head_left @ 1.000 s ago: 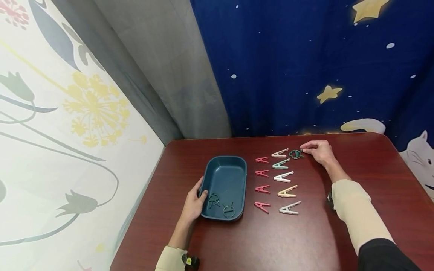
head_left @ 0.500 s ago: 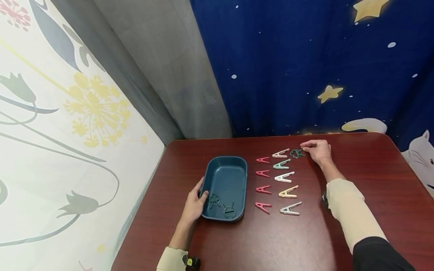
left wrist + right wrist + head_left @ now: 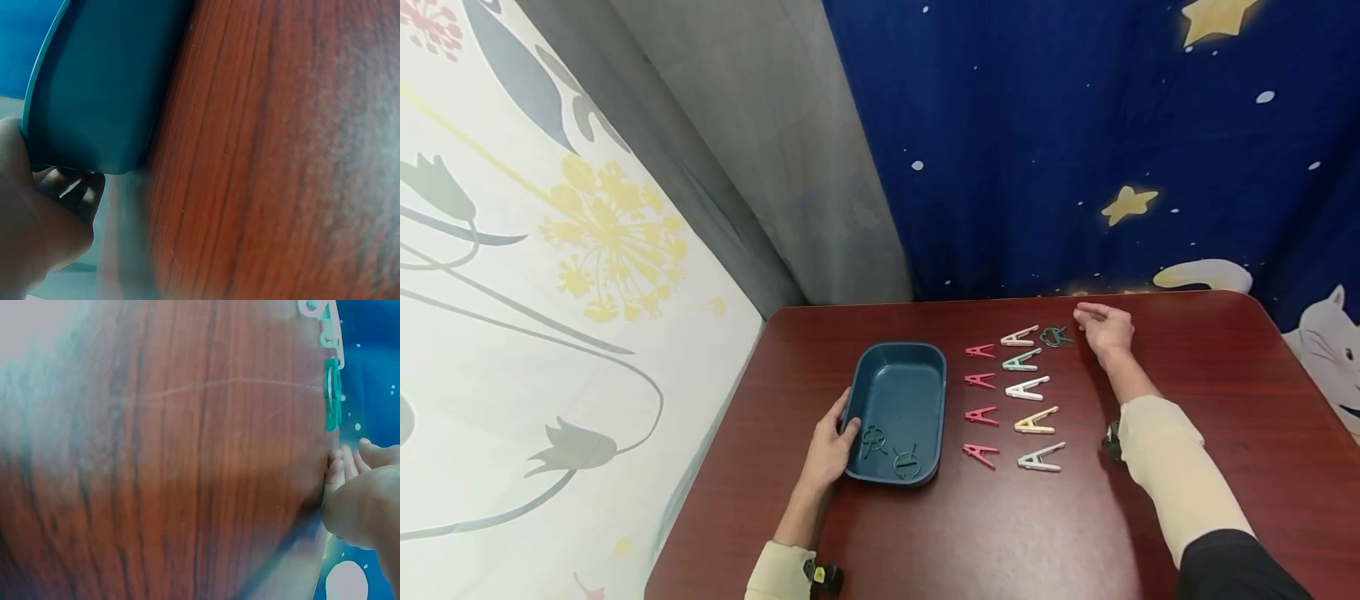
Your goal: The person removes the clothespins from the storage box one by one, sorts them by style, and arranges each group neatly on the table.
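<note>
My left hand (image 3: 829, 452) grips the near left side of a dark blue plastic tray (image 3: 898, 387), thumb over the rim and fingers outside. In the left wrist view, the fingers curl at the tray's end (image 3: 100, 94). Two dark green ring-shaped clips with thin legs, one clip (image 3: 873, 439) beside another clip (image 3: 906, 464), lie inside it. A similar green clip (image 3: 1055, 337) lies at the far end of the table. Just right of it, my right hand (image 3: 1107, 330) holds nothing, its fingers loosely bent; in the right wrist view, the green clip (image 3: 333, 394) sits apart from the fingertips.
Right of the tray, several red clothespins (image 3: 980, 382) form a column. Beside them runs a second column with a pale pink pin (image 3: 1019, 337), a mint pin (image 3: 1022, 360), white ones (image 3: 1027, 389) and a yellow pin (image 3: 1036, 421). A blue star curtain (image 3: 1037, 167) hangs behind the table.
My right hand has let go of the green clip and drawn slightly away to the right; the clip stays on the table. My left hand and the tray hold still.
</note>
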Tool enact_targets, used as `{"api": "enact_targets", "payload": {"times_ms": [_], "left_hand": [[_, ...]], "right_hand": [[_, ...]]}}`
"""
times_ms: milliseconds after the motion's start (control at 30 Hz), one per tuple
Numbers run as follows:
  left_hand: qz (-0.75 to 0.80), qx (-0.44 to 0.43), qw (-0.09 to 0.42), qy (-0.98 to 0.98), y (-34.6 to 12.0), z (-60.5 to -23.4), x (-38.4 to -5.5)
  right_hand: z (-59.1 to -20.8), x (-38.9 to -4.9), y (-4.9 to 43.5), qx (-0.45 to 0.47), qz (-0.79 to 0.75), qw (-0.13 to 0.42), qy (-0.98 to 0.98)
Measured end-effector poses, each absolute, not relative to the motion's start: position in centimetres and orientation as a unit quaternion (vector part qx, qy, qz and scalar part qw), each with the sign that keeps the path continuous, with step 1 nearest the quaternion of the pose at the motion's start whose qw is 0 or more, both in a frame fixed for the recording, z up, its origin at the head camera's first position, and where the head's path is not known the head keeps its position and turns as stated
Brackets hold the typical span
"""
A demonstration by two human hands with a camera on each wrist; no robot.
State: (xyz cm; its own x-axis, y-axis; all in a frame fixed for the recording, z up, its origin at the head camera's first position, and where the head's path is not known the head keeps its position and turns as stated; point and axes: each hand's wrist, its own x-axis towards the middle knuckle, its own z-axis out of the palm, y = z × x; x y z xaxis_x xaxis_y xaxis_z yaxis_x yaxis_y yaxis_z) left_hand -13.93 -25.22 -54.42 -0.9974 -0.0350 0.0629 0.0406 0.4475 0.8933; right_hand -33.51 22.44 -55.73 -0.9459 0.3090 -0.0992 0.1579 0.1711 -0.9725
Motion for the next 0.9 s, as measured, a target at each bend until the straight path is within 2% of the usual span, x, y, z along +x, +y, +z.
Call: {"api": "enact_targets", "payload": {"times_ms": [100,233,367,467,633,900], "left_hand": [[-0.528,-0.002,0.037,-0.848,-25.2,-54.4,-14.0],[-0.526,-0.001,0.037,-0.850,-25.3,-54.4,-13.9],[-0.526,-0.002,0.037,-0.850,-25.3,-54.4,-14.0],[-0.526,-0.003,0.038,-0.850,-25.3,-54.4,-14.0],[-0.528,0.000,0.033,-0.849,-25.2,-54.3,-13.9],[-0.530,0.002,0.033,-0.847,-25.2,-54.2,-13.9]], "right_hand": [[-55.1,-33.4,22.0,-0.179,0.671,0.054,-0.717],[-54.2,-33.4,20.7,-0.176,0.715,0.093,-0.670],[-52.8,-33.1,18.3,-0.107,0.738,0.151,-0.649],[-51.0,-32.2,16.0,-0.041,0.744,0.164,-0.646],[-48.5,-30.2,11.8,0.048,0.738,0.139,-0.659],[-49.0,-27.5,5.2,0.152,0.690,0.046,-0.706]]}}
